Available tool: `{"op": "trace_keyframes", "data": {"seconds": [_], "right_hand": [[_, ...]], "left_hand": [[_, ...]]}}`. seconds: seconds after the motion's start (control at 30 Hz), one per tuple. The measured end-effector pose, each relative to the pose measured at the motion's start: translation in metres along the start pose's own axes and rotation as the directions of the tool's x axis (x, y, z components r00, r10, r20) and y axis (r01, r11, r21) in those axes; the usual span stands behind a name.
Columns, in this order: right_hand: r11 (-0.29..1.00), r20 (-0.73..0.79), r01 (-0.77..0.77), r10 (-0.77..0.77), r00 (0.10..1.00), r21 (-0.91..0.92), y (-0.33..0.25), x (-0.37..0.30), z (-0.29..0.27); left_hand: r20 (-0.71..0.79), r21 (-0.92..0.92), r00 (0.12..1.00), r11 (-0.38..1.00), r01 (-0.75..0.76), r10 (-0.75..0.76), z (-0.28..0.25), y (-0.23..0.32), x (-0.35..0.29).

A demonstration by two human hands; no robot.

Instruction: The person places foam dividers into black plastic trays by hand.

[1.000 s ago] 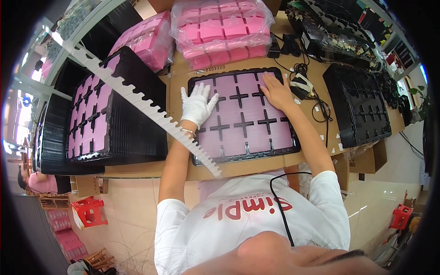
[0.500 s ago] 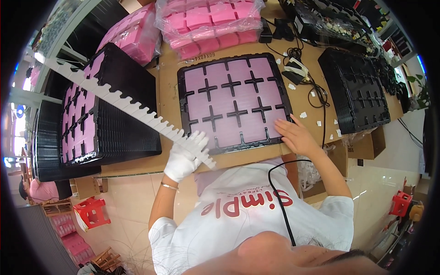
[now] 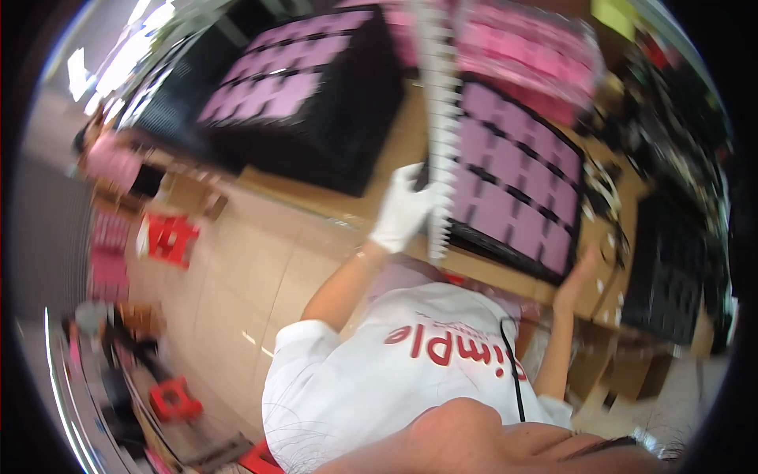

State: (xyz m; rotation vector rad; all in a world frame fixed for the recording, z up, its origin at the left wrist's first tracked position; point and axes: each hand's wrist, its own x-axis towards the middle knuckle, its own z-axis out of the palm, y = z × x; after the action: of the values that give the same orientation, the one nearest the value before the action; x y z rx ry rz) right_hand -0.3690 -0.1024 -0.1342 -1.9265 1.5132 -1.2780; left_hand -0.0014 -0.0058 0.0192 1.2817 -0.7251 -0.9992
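Observation:
My left hand (image 3: 399, 213), in a white glove, is closed at the lower end of a long white strip with toothed edges (image 3: 444, 126). The strip stands nearly upright in the picture and runs up past the top edge, covering the left side of a black tray (image 3: 517, 193). Pink-purple panels (image 3: 533, 170) fill the tray, with black cross-shaped ribs between them. A dark edge shows by the gloved fingertips. My bare right hand (image 3: 580, 272) is beside the tray's near right corner; motion smears its fingers, so whether they touch is unclear.
A tall stack of black trays with pink panels (image 3: 300, 103) stands left on the brown table (image 3: 316, 204). Another black stack (image 3: 667, 268) is at the right. Behind lie wrapped pink pieces (image 3: 529, 51) and cables (image 3: 604, 197). A red stool (image 3: 170, 238) stands on the floor.
The view has swung left, so the tables and stacks appear shifted right and turned. The white strip has gone from slanting to nearly upright. My right hand has come off the tray's panels to its corner.

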Motion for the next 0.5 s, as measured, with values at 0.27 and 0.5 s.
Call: {"op": "trace_keyframes", "data": {"seconds": [0.27,0.5], "right_hand": [[0.961,-0.021,0.218,-0.218,0.976,0.169,0.02,0.008,0.0],[0.923,0.106,0.228,-0.272,0.956,0.311,0.072,0.013,-0.007]], "left_hand": [[-0.423,0.627,0.461,0.619,-0.473,0.781,-0.1,0.187,-0.007],[-0.602,0.437,0.479,0.765,-0.473,0.639,-0.316,0.252,0.062]]}}
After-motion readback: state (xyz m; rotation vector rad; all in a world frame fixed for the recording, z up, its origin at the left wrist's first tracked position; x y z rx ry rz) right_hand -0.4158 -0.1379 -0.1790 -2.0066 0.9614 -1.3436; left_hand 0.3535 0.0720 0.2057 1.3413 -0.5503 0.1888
